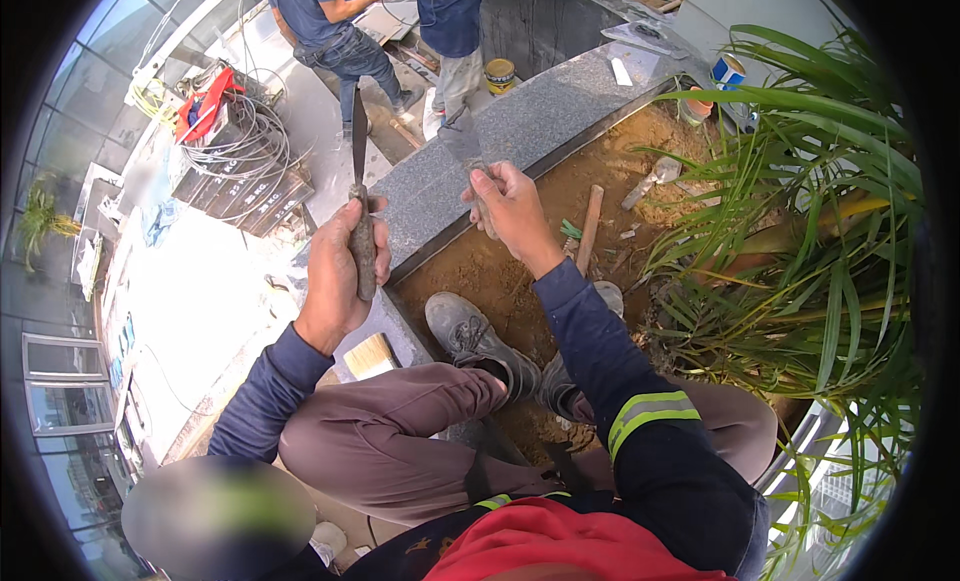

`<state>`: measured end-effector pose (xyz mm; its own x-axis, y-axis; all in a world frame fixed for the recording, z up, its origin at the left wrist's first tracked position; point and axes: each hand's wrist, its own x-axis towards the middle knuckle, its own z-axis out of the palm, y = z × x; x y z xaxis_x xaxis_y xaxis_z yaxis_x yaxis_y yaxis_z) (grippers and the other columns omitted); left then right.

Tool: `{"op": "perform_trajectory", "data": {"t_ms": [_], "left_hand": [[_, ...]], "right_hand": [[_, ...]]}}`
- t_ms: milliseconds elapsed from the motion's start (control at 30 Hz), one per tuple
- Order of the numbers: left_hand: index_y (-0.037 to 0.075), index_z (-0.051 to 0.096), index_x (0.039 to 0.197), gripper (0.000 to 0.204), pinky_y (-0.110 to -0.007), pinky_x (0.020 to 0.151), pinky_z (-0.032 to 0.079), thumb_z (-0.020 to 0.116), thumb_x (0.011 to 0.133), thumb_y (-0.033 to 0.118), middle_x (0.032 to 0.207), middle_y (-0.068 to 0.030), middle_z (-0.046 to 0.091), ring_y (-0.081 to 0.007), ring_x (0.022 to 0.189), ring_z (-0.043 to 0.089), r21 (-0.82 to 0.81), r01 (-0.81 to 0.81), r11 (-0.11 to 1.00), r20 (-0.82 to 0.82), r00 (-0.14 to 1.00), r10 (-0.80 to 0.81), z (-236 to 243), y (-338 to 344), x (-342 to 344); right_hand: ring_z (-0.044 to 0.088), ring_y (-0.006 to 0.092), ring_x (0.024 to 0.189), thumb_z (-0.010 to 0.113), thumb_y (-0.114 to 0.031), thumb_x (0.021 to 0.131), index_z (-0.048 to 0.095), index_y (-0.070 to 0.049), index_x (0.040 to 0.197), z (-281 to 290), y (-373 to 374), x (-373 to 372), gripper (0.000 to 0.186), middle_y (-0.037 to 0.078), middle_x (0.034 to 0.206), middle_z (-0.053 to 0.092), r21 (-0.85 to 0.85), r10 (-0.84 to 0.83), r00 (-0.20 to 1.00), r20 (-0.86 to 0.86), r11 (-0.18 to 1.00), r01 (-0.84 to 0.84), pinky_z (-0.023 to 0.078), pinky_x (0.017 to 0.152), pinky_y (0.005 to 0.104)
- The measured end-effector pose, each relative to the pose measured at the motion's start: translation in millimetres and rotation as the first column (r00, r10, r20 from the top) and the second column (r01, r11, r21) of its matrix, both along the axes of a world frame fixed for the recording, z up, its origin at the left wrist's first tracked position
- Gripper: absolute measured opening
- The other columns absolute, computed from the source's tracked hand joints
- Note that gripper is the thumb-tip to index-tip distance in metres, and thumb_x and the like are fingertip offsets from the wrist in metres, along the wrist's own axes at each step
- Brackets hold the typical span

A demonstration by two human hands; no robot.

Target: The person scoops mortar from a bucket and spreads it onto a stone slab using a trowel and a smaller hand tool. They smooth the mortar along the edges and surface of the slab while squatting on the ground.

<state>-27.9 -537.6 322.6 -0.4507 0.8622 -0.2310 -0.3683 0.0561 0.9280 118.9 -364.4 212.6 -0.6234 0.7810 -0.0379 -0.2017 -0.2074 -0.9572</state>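
Closed round a thick, dirt-crusted handle, my left hand (335, 266) holds a trowel (360, 146) upright, its dark narrow blade seen nearly edge-on. My right hand (515, 213) pinches a putty knife (463, 139) whose broad grey blade points up and away over the granite ledge (425, 206). The two tools are apart. Below my left hand, a flat paintbrush (370, 357) with pale bristles lies on the ledge beside my knee. Under my right hand is brown soil, where a wooden stick (590, 228) stands or leans next to a bit of green material.
Palm fronds (820, 201) crowd the right side. Near the far ledge are an orange-topped container (695, 107) and a blue-and-white can (728, 71). A yellow-and-black bucket (499, 76), coiled cables (245, 146) and two people (340, 31) are beyond; another person (225, 521) is at lower left.
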Motion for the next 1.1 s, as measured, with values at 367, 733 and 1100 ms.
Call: {"op": "perform_trajectory", "data": {"t_ms": [367, 733, 1100], "left_hand": [[-0.004, 0.052, 0.125, 0.042, -0.024, 0.045, 0.039, 0.060, 0.103, 0.031, 0.075, -0.0021, 0.056, -0.0105, 0.048, 0.049, -0.025, 0.112, 0.993, -0.160, 0.980, -0.115, 14.5, 18.4, 38.1], [0.003, 0.058, 0.115, 0.036, -0.032, 0.068, 0.041, 0.067, 0.086, 0.023, 0.082, -0.0063, 0.057, -0.0161, 0.079, 0.055, 0.290, -0.122, 0.949, 0.896, 0.384, -0.224, 18.1, 20.1, 15.9], [0.009, 0.050, 0.102, 0.031, -0.033, 0.082, 0.044, 0.065, 0.081, 0.025, 0.107, -0.0073, 0.059, -0.0193, 0.097, 0.062, 0.157, 0.117, 0.981, -0.618, -0.763, 0.190, 4.5, 57.5, 29.1]], "right_hand": [[0.060, 0.0117, 0.062, 0.059, -0.027, 0.105, 0.055, -0.002, 0.104, -16.1, -5.9, 10.5, 0.026, 0.009, 0.087, 0.068, -0.203, -0.068, 0.997, -0.046, 0.977, 0.057, 0.048, 0.052, 0.0280], [0.059, 0.0110, 0.069, 0.060, -0.033, 0.105, 0.057, -0.005, 0.110, 2.8, -39.6, 14.8, 0.029, 0.005, 0.090, 0.065, -0.107, 0.009, 1.000, 0.023, 0.994, -0.007, 0.048, 0.057, 0.0259], [0.050, 0.0120, 0.064, 0.055, -0.039, 0.106, 0.063, -0.003, 0.101, -1.8, -56.2, 24.6, 0.038, 0.002, 0.076, 0.053, 0.066, -0.082, 0.950, 0.300, 0.996, 0.065, 0.039, 0.057, 0.0248]]}}
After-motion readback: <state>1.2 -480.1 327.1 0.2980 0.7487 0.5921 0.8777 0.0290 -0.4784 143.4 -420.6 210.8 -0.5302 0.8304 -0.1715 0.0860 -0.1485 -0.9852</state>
